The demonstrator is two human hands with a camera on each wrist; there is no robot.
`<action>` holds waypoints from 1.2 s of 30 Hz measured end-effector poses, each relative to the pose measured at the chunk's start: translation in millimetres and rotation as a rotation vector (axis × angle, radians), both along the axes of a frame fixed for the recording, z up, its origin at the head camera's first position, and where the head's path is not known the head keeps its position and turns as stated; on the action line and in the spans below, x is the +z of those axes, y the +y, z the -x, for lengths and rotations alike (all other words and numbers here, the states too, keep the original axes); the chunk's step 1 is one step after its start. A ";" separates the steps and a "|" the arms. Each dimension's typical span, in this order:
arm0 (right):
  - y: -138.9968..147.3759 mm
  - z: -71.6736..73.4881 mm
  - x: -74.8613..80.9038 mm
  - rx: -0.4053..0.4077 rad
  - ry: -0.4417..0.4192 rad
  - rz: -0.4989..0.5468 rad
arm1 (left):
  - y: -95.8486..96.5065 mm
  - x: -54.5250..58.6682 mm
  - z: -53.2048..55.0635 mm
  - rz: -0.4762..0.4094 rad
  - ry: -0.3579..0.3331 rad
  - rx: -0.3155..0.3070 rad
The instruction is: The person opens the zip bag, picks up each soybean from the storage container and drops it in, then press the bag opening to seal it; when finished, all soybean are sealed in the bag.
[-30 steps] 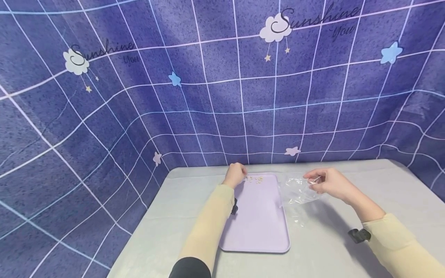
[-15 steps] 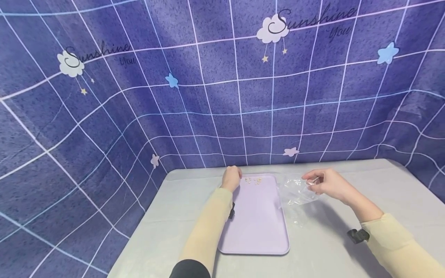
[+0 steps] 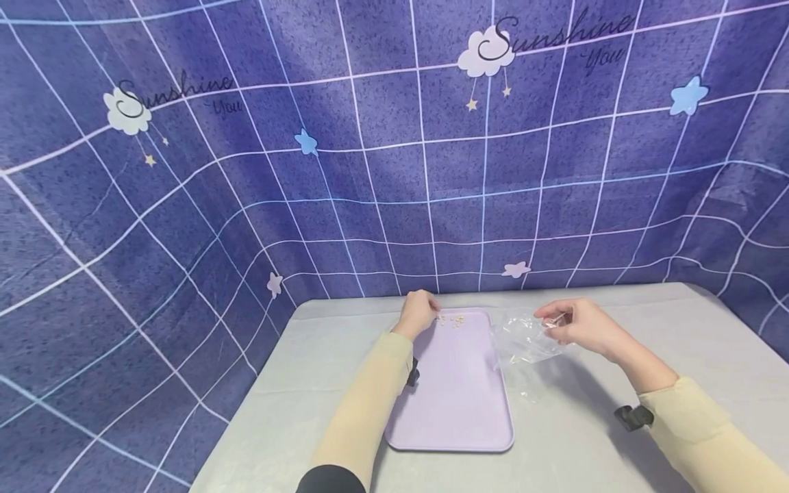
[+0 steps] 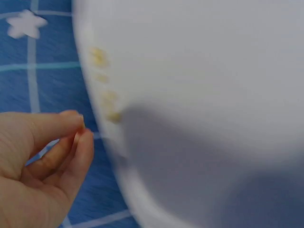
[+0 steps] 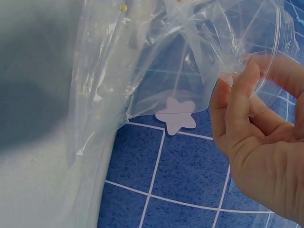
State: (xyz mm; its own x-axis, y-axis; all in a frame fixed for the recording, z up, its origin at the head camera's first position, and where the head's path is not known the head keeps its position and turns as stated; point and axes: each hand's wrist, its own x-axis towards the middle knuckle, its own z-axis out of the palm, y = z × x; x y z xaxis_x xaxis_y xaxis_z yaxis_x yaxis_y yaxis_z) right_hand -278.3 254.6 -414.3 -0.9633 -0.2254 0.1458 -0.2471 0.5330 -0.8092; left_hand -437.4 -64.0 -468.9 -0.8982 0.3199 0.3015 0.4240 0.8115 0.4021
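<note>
In the head view my left hand (image 3: 418,311) is at the far left corner of a lilac tray (image 3: 453,411), close to several small yellow pieces (image 3: 456,320) along its far edge. Thumb and finger meet at the tips in the left wrist view, with a tiny pale yellowish bit (image 4: 83,123) just showing between them; its kind is unclear. My right hand (image 3: 582,327) pinches a clear zip bag (image 3: 524,339) near its zip edge. The bag hangs beside the tray's right rim. Through the film in the right wrist view a yellow piece (image 5: 123,8) shows; whether it lies inside is unclear.
A pale grey cloth covers the table (image 3: 653,322). Behind and to the left hangs a blue-purple curtain (image 3: 394,171) with grid lines, stars and clouds. Black wrist straps sit on both sleeves.
My left hand shifted left off the pieces about half a second ago and is now slightly back to the right, nearer to them. The right hand and bag stay almost still.
</note>
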 end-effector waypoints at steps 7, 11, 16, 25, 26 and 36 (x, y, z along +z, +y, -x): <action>-2.1 0.7 1.2 0.001 0.014 -0.012 | 36.2 52.6 -26.5 -0.166 -0.046 -0.236; -2.5 0.8 1.4 0.000 0.016 -0.009 | 57.3 77.3 -51.1 -0.195 -0.067 -0.342; -2.3 -0.2 1.8 0.002 0.018 -0.011 | 78.5 96.2 -78.7 -0.156 -0.060 -0.480; -1.0 -0.5 2.2 0.008 0.031 -0.006 | 101.5 99.3 -96.2 0.002 0.013 -0.641; -0.9 -0.4 1.8 0.010 0.031 -0.005 | 102.6 98.1 -96.6 0.013 0.013 -0.644; 0.0 -2.0 3.0 0.004 0.033 -0.008 | 93.4 95.0 -76.7 -0.162 -0.018 -0.566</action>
